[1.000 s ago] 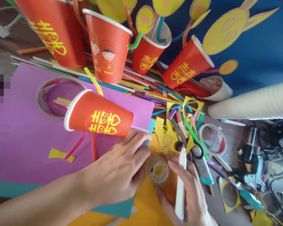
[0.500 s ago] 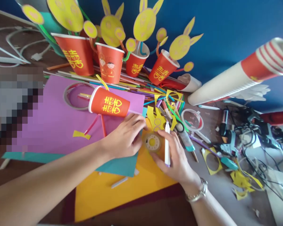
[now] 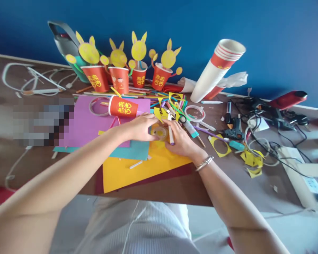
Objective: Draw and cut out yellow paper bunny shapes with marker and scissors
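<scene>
My left hand (image 3: 143,126) is closed around the left edge of a clear tape roll (image 3: 159,132) above the orange paper (image 3: 148,165). On the roll's other side, my right hand (image 3: 180,139) has a white marker (image 3: 170,132) held upright between its fingers. Whether the right fingertips touch the roll is unclear. Left of my left hand, a red paper cup (image 3: 123,107) lies on its side on purple paper (image 3: 82,120), with pink straws below it. Yellow paper scraps (image 3: 161,113) are just beyond the hands.
Several red cups (image 3: 118,80) with yellow rabbit faces stand at the back. A tall cup stack (image 3: 214,72) leans right of them. Scissors, a white tape ring (image 3: 195,113), a glue gun (image 3: 233,130) and cables are on the right.
The view has pulled back and tilted up, showing more wall and my lap. My left hand has come onto the tape roll; my right hand still holds the marker.
</scene>
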Motion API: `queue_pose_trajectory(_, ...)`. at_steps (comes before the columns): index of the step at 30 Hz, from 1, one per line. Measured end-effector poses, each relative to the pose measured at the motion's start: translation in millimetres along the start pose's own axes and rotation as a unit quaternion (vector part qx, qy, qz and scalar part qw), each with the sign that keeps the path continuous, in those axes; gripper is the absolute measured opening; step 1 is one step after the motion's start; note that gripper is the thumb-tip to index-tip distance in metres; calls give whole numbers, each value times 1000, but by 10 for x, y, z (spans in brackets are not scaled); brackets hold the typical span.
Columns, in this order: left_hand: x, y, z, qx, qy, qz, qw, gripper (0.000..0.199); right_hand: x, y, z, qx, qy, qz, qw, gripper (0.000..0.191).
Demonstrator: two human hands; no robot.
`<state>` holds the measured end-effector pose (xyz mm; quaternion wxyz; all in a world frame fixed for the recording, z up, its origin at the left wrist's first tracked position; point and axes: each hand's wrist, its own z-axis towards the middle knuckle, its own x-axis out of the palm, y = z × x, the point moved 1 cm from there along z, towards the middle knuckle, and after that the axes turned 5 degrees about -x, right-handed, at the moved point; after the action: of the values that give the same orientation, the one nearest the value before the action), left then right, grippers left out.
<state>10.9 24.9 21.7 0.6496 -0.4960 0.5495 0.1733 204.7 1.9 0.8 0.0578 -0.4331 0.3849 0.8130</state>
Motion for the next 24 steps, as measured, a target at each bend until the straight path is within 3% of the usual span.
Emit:
queue_pose_trajectory(5,-305,-80,202,-18,156,58,986,58,-26,-29,-9,-32,-18,42,998,70)
queue_pose_trajectory(8,-369,-182,260,-43,198,83,976,65,-29,-52,-9,-37,-22,60,997,69)
queue_pose_trajectory(11,-298,-264,220,-81,146,108,980,69,-28,-89,2,-31,-24,65,997,69)
queue_pose_trajectory(15,-139,-294,95,-62,61,96,992,61,-15,-135,11,-23,-30,59,998,68)
queue_pose_trajectory(24,5,-104,60,-22,-26,79,996,45,19,-173,15,-24,-30,25,999,70)
